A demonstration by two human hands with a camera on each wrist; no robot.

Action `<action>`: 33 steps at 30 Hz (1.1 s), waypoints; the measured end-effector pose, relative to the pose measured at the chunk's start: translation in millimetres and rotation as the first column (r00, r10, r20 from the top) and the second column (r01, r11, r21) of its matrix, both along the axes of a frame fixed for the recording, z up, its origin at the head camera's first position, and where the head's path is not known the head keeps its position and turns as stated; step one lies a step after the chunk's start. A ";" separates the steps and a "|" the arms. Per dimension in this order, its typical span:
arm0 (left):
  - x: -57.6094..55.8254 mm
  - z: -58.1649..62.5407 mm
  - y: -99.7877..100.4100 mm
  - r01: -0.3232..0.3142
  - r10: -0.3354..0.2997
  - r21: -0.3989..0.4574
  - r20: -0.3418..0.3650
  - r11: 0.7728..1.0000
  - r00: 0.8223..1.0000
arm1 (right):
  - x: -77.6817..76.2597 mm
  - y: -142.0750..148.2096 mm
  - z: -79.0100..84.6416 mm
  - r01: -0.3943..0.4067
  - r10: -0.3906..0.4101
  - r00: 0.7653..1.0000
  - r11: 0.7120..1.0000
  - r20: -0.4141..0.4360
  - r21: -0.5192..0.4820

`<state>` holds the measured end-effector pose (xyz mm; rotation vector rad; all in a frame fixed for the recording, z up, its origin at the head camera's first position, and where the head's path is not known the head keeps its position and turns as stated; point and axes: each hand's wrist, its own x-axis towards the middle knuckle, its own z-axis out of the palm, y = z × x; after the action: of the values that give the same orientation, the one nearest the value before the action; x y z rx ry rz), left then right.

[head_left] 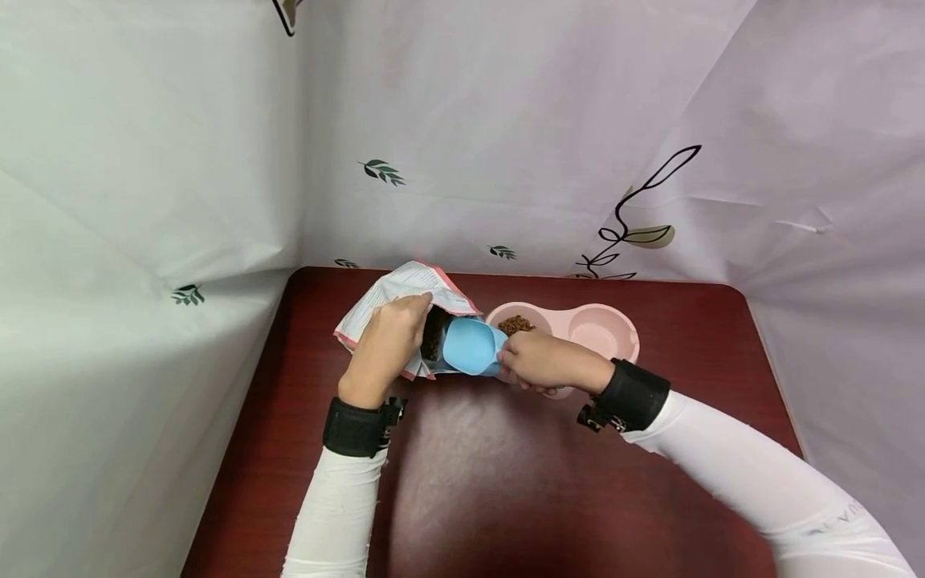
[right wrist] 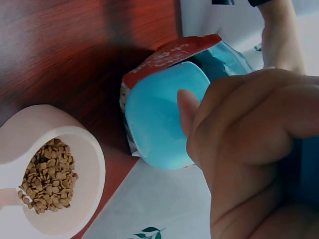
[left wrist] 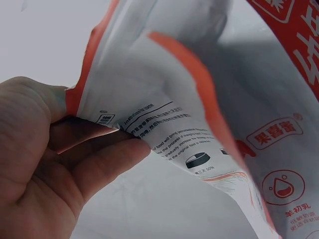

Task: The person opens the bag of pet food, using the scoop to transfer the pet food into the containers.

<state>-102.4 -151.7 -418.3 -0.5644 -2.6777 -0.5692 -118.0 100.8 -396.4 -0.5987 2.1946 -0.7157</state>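
Note:
My left hand (head_left: 390,337) pinches the edge of an open pet food bag (head_left: 405,282), white with red trim, holding its mouth apart. In the left wrist view, the thumb and fingers (left wrist: 107,162) grip the printed bag wall (left wrist: 164,124). Dark kibble (head_left: 433,331) shows inside the bag. My right hand (head_left: 545,359) grips a light blue scoop (head_left: 470,345) by its handle end, with the scoop's cup at the bag opening. The right wrist view shows the underside of the scoop (right wrist: 159,119) against the bag mouth. Most of the handle is hidden by the hand.
Right of the bag stands a pink pet bowl (head_left: 633,329) with round compartments, partly behind my right hand. Brown kibble (head_left: 515,324) lies in its left compartment; the right one shows a bare bottom. A dark red table (head_left: 694,337) carries everything, with white patterned sheeting (head_left: 462,120) behind.

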 end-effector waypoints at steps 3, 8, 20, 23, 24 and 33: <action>-1.6 -0.4 2.9 0.007 -0.007 -0.005 -0.008 1.000 1.000 | -1.2 -4.1 -7.8 0.021 -0.021 0.999 1.000 -0.027 -0.012; -2.1 -1.5 4.0 0.010 -0.011 -0.024 -0.011 1.000 1.000 | -5.3 -18.6 -23.0 0.051 -0.051 0.999 0.997 -0.006 -0.059; 0.6 0.0 9.2 0.012 -0.011 -0.018 0.019 1.000 1.000 | -14.4 -42.8 -47.4 0.219 -0.190 0.966 0.961 0.173 -0.167; 1.3 -0.2 9.8 0.010 -0.009 -0.023 0.011 1.000 1.000 | -15.7 -46.6 -52.3 0.251 -0.208 0.954 0.947 0.215 -0.198; 1.5 -0.2 9.9 0.008 -0.008 -0.025 0.008 1.000 1.000 | -16.2 -47.6 -53.7 0.261 -0.212 0.950 0.943 0.229 -0.209; 1.4 -1.7 10.9 0.011 -0.011 -0.026 -0.007 1.000 1.000 | -16.2 -56.0 -68.4 0.311 -0.235 0.932 0.910 0.278 -0.274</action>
<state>-101.0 -140.7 -420.0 -0.5877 -2.6801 -0.5354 -134.3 44.8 -464.9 -0.3343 1.9709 -1.2384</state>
